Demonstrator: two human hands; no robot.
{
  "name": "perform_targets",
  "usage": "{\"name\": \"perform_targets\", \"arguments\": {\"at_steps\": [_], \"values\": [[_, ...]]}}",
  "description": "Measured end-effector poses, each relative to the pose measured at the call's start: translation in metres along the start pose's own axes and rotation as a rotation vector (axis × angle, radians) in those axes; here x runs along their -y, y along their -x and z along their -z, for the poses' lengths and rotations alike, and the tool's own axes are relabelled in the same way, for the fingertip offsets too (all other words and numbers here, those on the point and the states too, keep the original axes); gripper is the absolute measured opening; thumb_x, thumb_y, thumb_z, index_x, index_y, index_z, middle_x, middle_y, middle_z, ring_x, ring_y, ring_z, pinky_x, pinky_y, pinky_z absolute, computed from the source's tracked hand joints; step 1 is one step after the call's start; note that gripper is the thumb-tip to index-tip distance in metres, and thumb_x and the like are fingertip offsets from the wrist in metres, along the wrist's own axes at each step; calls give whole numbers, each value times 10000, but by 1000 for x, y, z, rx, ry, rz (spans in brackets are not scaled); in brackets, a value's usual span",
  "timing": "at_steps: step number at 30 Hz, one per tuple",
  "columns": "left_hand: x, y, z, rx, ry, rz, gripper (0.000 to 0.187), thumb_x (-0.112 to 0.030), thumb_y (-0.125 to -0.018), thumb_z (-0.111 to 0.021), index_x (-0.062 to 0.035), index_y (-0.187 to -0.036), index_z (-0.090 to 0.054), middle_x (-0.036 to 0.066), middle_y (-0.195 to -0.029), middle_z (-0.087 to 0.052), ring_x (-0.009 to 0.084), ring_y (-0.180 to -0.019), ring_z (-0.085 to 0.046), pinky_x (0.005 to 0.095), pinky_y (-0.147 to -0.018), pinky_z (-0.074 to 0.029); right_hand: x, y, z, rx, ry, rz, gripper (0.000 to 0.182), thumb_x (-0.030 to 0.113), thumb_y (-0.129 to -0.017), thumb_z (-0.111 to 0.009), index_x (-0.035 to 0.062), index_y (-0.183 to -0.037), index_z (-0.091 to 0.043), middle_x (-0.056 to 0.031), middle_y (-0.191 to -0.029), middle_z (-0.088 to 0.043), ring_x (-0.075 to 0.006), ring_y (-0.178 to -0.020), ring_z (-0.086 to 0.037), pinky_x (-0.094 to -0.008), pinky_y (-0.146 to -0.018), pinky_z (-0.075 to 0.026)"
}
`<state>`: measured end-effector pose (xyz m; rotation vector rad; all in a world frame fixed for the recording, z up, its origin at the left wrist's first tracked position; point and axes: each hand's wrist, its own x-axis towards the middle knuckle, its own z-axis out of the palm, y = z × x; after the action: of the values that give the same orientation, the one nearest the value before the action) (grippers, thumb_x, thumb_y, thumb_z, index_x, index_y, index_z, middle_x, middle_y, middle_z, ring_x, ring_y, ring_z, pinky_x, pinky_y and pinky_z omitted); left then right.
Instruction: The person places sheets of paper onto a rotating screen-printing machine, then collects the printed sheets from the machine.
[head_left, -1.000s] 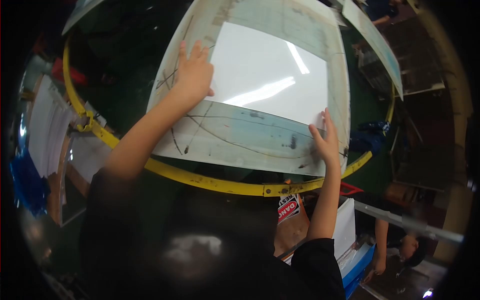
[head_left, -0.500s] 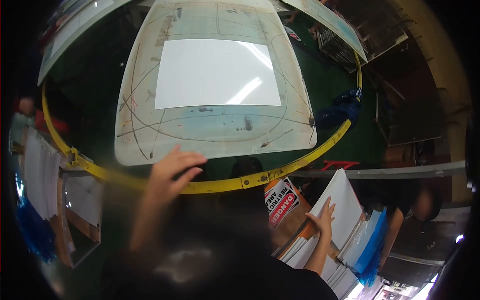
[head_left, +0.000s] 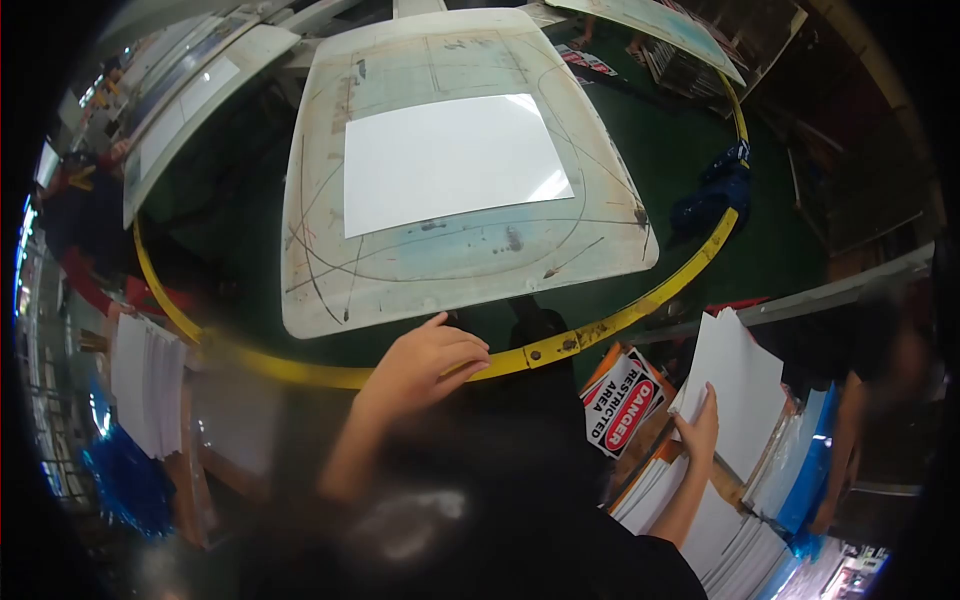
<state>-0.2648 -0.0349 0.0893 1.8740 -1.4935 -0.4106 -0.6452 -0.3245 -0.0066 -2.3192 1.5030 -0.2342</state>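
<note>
A blank white sheet [head_left: 455, 165] lies on a worn, stained platen [head_left: 450, 265]. My left hand [head_left: 425, 365] is over the yellow rail just below the platen's near edge, fingers loosely bent and apart, holding nothing. At the lower right my right hand [head_left: 700, 430] grips the left edge of a white sheet [head_left: 738, 385] above the stacks, its thumb and fingers at the edge. Left of it is a red, black and white danger sign [head_left: 625, 402].
The curved yellow rail [head_left: 655, 308] runs around the platen. Blue wrapping [head_left: 715, 195] hangs on it at the right. Other platens stand at the upper left [head_left: 215, 100] and upper right [head_left: 670, 35]. Paper stacks [head_left: 148, 385] stand at the left. Another person's arm [head_left: 845, 445] is at the right.
The view has shifted, so the platen appears further right. My right hand has closed from spread fingers onto the sheet's edge, and the sheet is tilted up. My left hand stays near the rail.
</note>
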Motion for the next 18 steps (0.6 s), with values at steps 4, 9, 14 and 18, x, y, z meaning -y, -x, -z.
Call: {"name": "perform_targets", "arguments": {"at_steps": [4, 9, 14, 18], "values": [[-11, -2, -10, 52, 28, -27, 104, -209, -859, -613, -125, -918, -633, 15, -953, -659, 228, -930, -615, 497, -989, -398, 0, 5, -5, -268, -37, -98, 648, 33, -715, -514, 53, -1335, -329, -257, -1247, -510, -389, -1184, -490, -421, -968, -399], [-44, -23, -55, 324, 85, -99, 191, -245, -878, -580, -112, -1007, -624, 59, -991, -658, 238, -965, -612, 456, -982, -413, 11, 11, 9, -764, -139, 17, 568, -123, -721, -333, -10, -1271, -415, -235, -1259, -516, -355, -1213, -481, -393, -1004, -395], [-93, -50, -82, 455, 315, -152, 377, -287, -886, -572, -104, -1215, -552, 126, -1097, -632, 272, -1003, -608, 397, -882, -470, 38, 33, 24, -1251, 65, 134, 356, -50, -901, -336, -23, -1234, -459, -207, -1269, -515, -321, -1207, -495, -387, -1023, -404], [-121, -57, -87, 547, 573, -230, 499, -323, -894, -573, -69, -1308, -459, 166, -1142, -606, 290, -1008, -611, 378, -844, -488, 55, 45, 34, -1461, 271, 305, 253, -4, -951, -360, -23, -1178, -471, -231, -1231, -498, -375, -1175, -502, -459, -997, -431]]}}
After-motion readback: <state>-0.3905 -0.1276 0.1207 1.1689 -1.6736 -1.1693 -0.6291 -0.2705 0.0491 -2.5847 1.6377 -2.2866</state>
